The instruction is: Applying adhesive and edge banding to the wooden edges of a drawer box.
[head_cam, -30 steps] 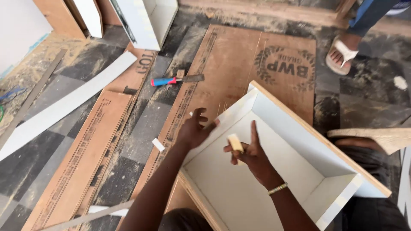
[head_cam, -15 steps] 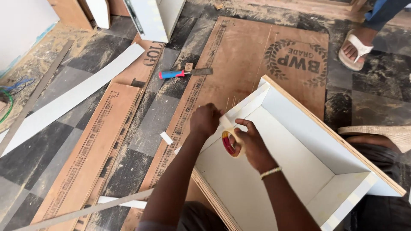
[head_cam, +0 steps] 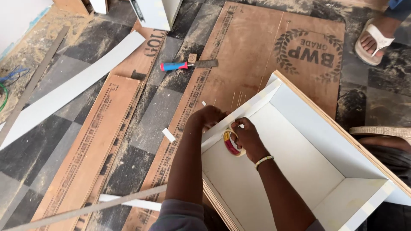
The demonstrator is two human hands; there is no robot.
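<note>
Several loose things lay on the left of the floor: a long white strip (head_cam: 72,87), plywood sheets (head_cam: 92,149) printed with dark lettering, and farther off a blue-handled tool (head_cam: 186,65) on the sawdust. None of them had moved in the last second.

What had changed was at the white drawer box (head_cam: 308,158). A second before, both hands had hovered apart over its open inside, the right one with a finger pointing up and a small pale piece in it. Half a second later they had come together at the near-left wall. At this moment the left hand (head_cam: 208,117) was curled over the top edge of that wall, fingers closed down on it, though whether it pinched a tape end could not be told. The right hand (head_cam: 247,137) gripped a roll of tape (head_cam: 231,143), red inside, held just inside the wall and touching it, thumb and fingers closed on the roll.

So the work had gone from handling to taping along that edge, judging by the pose.

Far right, another person's sandalled foot (head_cam: 373,39) stood on the floor.
</note>
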